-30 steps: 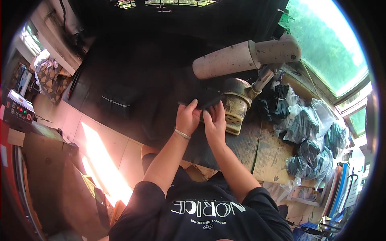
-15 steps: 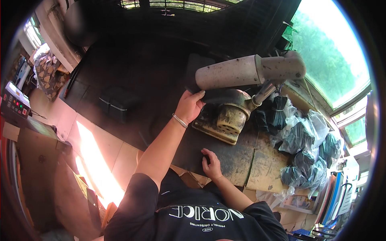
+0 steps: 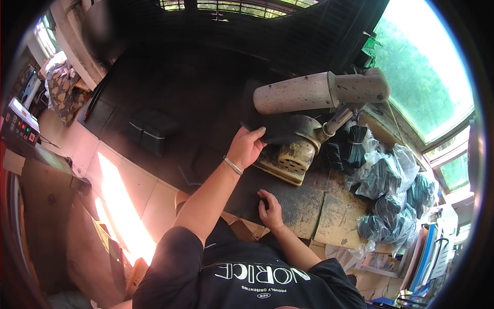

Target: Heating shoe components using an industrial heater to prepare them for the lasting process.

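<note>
My left hand (image 3: 246, 148) reaches over the dark worktop, with thumb and fingers pinched on a thin dark sheet (image 3: 278, 133). The sheet overlaps the view of the lamp's stained yellowish base (image 3: 296, 160), and its outline is hard to make out against the dark background. Above it stretches the speckled, pale cylindrical lamp head (image 3: 293, 92). Near the front edge of the worktop rests my right hand (image 3: 271, 212), its fingers curled in. Something dark shows between that thumb and the fingers, too small to name.
A banded dark stack (image 3: 153, 135) lies on the worktop at left. On the right are clear plastic bags (image 3: 386, 174) of dark pieces, a bundle of black strips (image 3: 355, 144) and worn cardboard (image 3: 339, 219). A control box (image 3: 20, 123) with lit buttons stands far left.
My left hand has shifted slightly down and to the right with the dark sheet, which now covers part of the lamp base. My right hand holds its place.
</note>
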Demonstrator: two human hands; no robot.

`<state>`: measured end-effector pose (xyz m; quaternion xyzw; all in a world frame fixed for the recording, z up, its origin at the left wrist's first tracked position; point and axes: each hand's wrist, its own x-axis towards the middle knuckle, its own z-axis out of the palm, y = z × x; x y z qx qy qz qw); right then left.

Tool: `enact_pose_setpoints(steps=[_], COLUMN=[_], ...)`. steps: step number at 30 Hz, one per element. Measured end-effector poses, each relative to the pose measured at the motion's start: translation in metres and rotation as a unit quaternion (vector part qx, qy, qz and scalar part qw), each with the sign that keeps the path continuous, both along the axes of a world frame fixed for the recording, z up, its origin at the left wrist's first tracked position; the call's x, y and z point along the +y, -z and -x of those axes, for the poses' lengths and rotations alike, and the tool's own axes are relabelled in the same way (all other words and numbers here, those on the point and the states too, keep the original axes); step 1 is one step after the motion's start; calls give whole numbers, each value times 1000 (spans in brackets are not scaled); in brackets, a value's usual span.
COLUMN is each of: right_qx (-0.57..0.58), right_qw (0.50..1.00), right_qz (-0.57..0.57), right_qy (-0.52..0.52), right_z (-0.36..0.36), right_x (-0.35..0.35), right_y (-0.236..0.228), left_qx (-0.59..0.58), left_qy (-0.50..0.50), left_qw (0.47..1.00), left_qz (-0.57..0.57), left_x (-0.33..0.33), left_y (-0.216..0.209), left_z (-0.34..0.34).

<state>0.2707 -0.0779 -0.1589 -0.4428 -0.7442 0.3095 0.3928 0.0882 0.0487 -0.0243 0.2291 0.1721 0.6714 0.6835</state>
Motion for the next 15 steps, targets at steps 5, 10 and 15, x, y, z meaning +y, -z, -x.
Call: enact_pose_setpoints(steps=[5, 10, 15], right_qx=[1, 7, 6], right_qw=[1000, 1000, 1000], right_qz=[2, 6, 7], right_qy=[2, 1, 0], right_z=[-1, -1, -1], right_x=[-1, -1, -1], right_y=[1, 2, 0], left_qx=[-15, -22, -5], left_qy=[3, 3, 17], left_qw=[1000, 1000, 1000], left_qz=[13, 15, 23], left_x=[-13, -28, -40], left_y=[1, -2, 1], left_z=[-2, -5, -1])
